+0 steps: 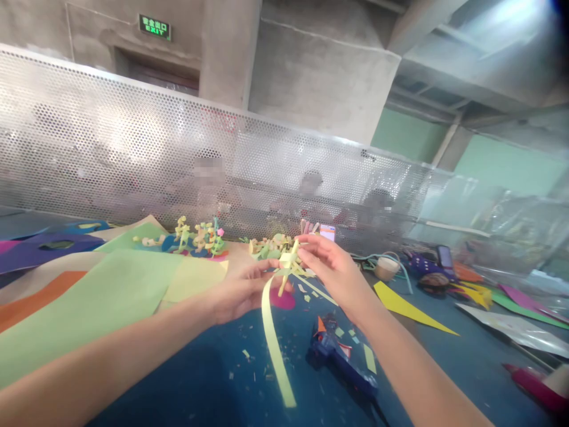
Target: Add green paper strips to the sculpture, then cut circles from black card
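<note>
My left hand (240,289) and my right hand (328,262) meet over the blue table around a small yellow stick-shaped piece (283,286), which looks like paper or foam. The fingers of my right hand pinch its upper end. A long pale yellow-green strip (273,338) loops at the stick and hangs down, with my left fingers closed on it near the stick. Below the hands lies a dark blue glue gun (342,362). Behind the fingertips is a pile of small pale green and yellow cut pieces (271,246).
Sheets of green paper (102,290) cover the left side. Small yellow and green figures (200,237) stand behind them. A yellow triangular sheet (411,309), a cup (386,268) and a pink tool (536,382) lie to the right. A perforated metal screen (155,142) spans the back, with people behind it.
</note>
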Available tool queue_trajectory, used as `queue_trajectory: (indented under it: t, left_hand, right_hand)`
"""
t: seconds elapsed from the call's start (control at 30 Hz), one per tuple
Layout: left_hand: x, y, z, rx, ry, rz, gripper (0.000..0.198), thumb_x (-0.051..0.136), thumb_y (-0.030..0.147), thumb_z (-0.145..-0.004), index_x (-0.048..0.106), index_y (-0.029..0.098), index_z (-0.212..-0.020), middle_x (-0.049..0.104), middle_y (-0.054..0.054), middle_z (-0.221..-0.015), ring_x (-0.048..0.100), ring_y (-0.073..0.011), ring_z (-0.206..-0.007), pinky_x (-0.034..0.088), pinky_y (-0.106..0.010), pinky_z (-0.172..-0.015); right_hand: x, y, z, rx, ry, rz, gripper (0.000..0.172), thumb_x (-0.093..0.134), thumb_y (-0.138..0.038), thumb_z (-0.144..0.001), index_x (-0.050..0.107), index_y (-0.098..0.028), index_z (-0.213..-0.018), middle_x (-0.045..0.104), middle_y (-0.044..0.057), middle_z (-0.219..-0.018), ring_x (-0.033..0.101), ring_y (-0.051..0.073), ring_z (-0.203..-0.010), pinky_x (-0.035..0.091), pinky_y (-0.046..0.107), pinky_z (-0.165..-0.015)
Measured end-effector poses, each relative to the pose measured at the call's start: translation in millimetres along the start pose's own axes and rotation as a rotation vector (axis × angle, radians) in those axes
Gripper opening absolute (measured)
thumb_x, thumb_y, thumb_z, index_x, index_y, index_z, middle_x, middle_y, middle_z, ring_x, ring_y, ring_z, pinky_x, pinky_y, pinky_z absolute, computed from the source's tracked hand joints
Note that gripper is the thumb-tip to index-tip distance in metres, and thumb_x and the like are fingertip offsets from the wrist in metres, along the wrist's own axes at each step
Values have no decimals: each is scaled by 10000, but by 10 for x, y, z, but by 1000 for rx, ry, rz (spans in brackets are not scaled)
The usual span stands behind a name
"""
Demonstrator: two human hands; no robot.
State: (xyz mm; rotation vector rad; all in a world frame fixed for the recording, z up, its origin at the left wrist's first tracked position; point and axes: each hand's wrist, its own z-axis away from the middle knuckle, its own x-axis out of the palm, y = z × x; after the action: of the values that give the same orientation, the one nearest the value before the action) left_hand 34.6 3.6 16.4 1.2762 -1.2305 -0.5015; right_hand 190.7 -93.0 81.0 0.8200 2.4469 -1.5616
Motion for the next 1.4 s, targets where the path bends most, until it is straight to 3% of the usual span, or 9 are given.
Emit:
queue_trajectory:
  t: [0.4, 0.57, 0.67, 0.77, 0.9, 0.97, 1.07, 1.2, 1.4]
  left_hand:
    - [38, 4, 6, 30, -30, -28, 295, 631, 178, -804, 508, 183, -1072, 664, -79, -911, 630, -164, -845, 451, -305, -809]
    - [26, 21, -4, 42, 96, -47, 271, 661, 241, -784, 526, 191, -1013, 670, -63, -934, 637, -154, -836, 453, -294, -802]
    - [33, 26, -29, 117, 201, -82, 234, 674, 256, -768, 548, 184, -952, 657, -27, -871, 628, -137, -793, 449, -283, -794]
    - [27, 16, -58, 207, 281, -149, 185, 671, 244, -762, 555, 170, -885, 619, -2, -789, 590, -108, -720, 436, -241, -716]
    - [-13, -25, -88, 274, 302, -417, 137, 632, 256, -780, 573, 146, -836, 585, -6, -751, 537, -102, -673, 405, -230, -650]
    - [-35, -55, -101, 275, 301, -596, 123, 626, 255, -772, 587, 145, -811, 580, -9, -731, 534, -118, -678, 405, -241, -644]
    - [-47, -97, -105, 277, 274, -799, 84, 606, 239, -768, 589, 158, -783, 586, -14, -741, 552, -145, -713, 424, -263, -670]
    - [-11, -115, -57, 372, 227, -1052, 58, 561, 200, -783, 614, 192, -806, 619, -21, -774, 558, -170, -760, 413, -272, -682]
    - [87, -89, 38, 508, 105, -1325, 79, 553, 152, -771, 605, 189, -817, 598, -36, -743, 514, -185, -730, 378, -283, -669]
  right_hand:
    - [1, -34, 27, 27, -40, -60, 325, 608, -394, -778, 588, -221, -1053, 636, 52, -994, 603, 173, -922, 482, 335, -830]
    - [-4, 52, 50, 67, 58, -171, 308, 429, -461, -872, 557, -213, -1004, 595, 60, -985, 585, 162, -874, 511, 316, -750]
    - [10, 199, 122, 48, 45, -84, 182, 497, -394, -851, 479, -218, -893, 565, 26, -866, 577, 157, -810, 512, 305, -700]
    - [48, 347, 248, -112, -13, 166, 159, 547, -242, -832, 449, -238, -958, 550, 12, -875, 570, 148, -802, 495, 310, -746]
    - [70, 388, 394, -484, -63, 664, 392, 484, -112, -858, 472, -316, -1192, 524, 46, -985, 530, 174, -885, 449, 345, -800]
    - [59, 330, 427, -661, -79, 872, 366, 477, -114, -871, 530, -335, -1158, 524, 46, -942, 505, 187, -872, 422, 350, -774]
    - [48, 197, 437, -784, -148, 1055, 176, 498, -160, -876, 615, -263, -958, 548, 33, -845, 480, 184, -806, 379, 350, -747]
    - [75, 63, 404, -749, -282, 1106, 138, 494, -153, -866, 600, -211, -798, 592, 16, -791, 480, 181, -808, 343, 367, -792]
    - [113, 33, 310, -526, -312, 885, 112, 541, -121, -746, 602, -215, -750, 594, 0, -680, 505, 170, -743, 363, 331, -723]
